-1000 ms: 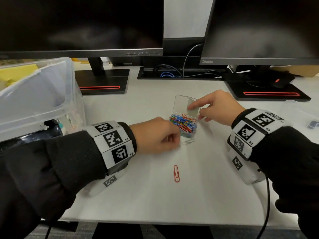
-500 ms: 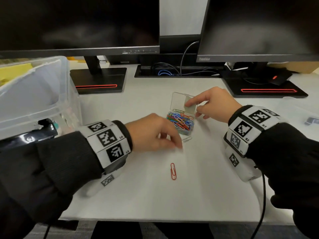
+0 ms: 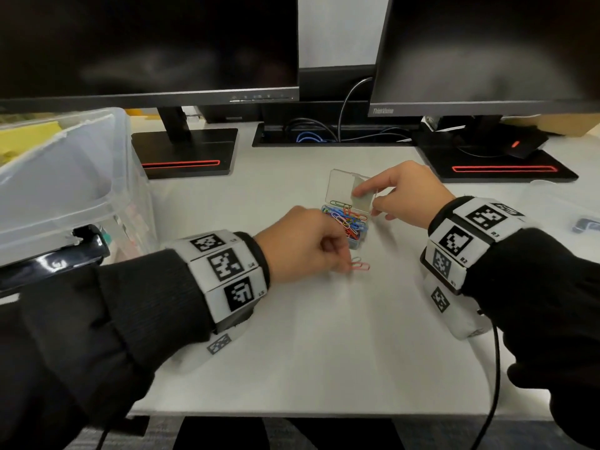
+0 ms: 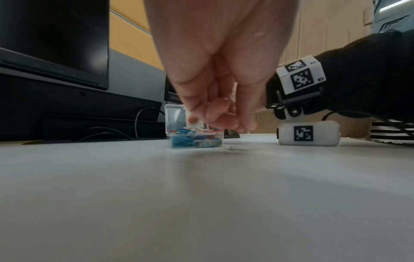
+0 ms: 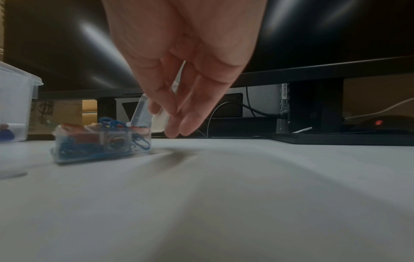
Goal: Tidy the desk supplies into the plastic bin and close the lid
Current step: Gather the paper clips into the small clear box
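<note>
On the white desk (image 3: 324, 352), left hand (image 3: 302, 245) pinches one red paperclip (image 3: 360, 266); right hand (image 3: 406, 193) pinches one box lid (image 3: 349, 190).

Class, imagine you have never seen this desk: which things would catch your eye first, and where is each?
First, the small clear box of coloured paper clips mid-desk, its lid held up by the right hand. Next, the left hand pinching a red paper clip just in front of that box. Then the big clear plastic bin at the left edge.
</note>
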`<state>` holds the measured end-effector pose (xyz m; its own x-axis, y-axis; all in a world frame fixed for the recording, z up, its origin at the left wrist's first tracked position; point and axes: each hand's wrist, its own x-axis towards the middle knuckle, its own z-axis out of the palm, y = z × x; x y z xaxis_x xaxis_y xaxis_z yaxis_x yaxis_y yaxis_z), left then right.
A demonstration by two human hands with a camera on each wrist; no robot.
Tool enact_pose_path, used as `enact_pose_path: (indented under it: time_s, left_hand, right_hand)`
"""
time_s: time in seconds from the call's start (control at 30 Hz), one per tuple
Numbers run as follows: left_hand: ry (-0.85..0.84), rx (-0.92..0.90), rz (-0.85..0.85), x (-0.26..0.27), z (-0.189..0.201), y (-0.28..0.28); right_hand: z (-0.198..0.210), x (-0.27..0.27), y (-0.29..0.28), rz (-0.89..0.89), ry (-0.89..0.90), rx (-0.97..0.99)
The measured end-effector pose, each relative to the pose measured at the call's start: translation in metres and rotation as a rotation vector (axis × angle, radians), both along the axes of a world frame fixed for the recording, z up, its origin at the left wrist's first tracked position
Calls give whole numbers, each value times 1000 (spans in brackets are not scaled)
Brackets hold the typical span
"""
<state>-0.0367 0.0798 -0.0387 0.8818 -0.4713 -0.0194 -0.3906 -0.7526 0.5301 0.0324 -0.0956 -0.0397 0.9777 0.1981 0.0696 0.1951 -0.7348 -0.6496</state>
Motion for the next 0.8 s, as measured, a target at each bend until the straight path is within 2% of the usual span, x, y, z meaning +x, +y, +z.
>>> enact_pose_path:
  time_s: [0.23,0.37,0.7,0.8]
  left_hand:
    - [-38,119,113,10,-7,-20]
    - [-20,108,160,12,-8,-18]
    - [119,224,119,19,-7,-22]
    - [110,239,76,18,-4,-22]
  right_hand:
    - [-3,2,-2,-58,-52,-7]
    - [-3,1,-2,-44,-56,-27]
    - [0,0,-1,-91,-48,-56]
    - [-2,1,-1,-88,-40,-56]
